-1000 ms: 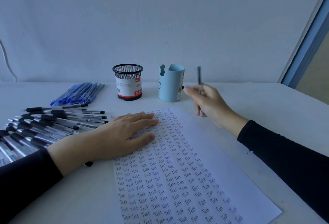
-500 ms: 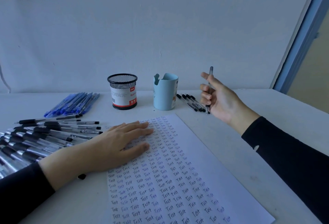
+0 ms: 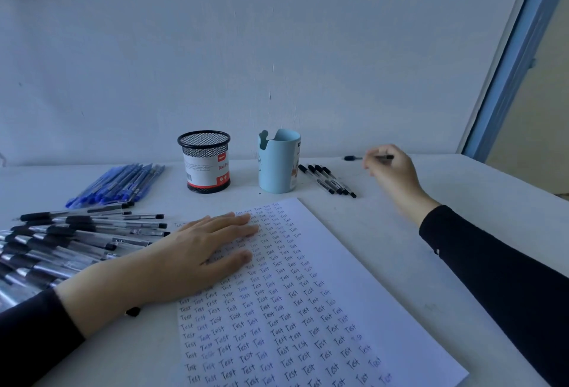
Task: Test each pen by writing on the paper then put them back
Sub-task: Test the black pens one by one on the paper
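One pen (image 3: 383, 157) prob pinched in blurry R hand (image 3: 392, 175), L hand (image 3: 197, 252) flat on paper (image 3: 354, 263), fingers straight

Dim, bluish light, soft shadows, wide-angle bending at edges, right hand (image 3: 391, 171) motion-blurred.

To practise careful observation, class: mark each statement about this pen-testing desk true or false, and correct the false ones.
1. The left hand lies flat on the paper. True.
2. The right hand holds a pen. True.
3. The blue pens stand in the mesh holder. False: they lie on the table, left of it.
4. The paper is blank. False: rows of "Test" cover it.
5. A row of black pens lies right of the light blue cup. True.
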{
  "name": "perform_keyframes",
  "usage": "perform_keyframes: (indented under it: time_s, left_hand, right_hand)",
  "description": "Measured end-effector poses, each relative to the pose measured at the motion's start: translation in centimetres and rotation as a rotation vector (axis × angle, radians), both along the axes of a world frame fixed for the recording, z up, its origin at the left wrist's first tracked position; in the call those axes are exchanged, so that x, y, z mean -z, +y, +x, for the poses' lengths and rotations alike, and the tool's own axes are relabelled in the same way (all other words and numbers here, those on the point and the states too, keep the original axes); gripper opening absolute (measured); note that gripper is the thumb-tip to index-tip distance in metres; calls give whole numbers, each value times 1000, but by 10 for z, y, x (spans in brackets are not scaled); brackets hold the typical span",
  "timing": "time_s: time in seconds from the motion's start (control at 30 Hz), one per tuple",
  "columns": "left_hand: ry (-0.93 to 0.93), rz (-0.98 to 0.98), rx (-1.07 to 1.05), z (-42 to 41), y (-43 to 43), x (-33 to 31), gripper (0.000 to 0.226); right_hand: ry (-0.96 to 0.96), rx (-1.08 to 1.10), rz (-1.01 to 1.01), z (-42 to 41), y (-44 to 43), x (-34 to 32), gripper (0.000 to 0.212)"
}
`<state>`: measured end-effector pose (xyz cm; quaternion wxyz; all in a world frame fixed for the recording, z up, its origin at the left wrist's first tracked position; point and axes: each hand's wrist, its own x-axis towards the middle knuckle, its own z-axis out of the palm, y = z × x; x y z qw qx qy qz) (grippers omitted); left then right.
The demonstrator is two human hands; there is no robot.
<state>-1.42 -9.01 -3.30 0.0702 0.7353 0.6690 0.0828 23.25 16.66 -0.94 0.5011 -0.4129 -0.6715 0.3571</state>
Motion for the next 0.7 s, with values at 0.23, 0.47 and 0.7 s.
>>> perform_keyframes:
  time_s: [0.23, 0.47, 0.7]
  left_hand:
    - [-25, -9, -9, 1, 0, -1, 80]
    - [-4, -18, -10, -1, -1, 0, 70]
    - [0, -2, -6, 0, 0, 0, 73]
  right_hand:
    - [-475, -39, 94, -1, 7, 23, 21]
    - [-692, -144, 100, -7, 9, 29, 37]
    - [-379, -178, 281, -21, -28, 10, 29]
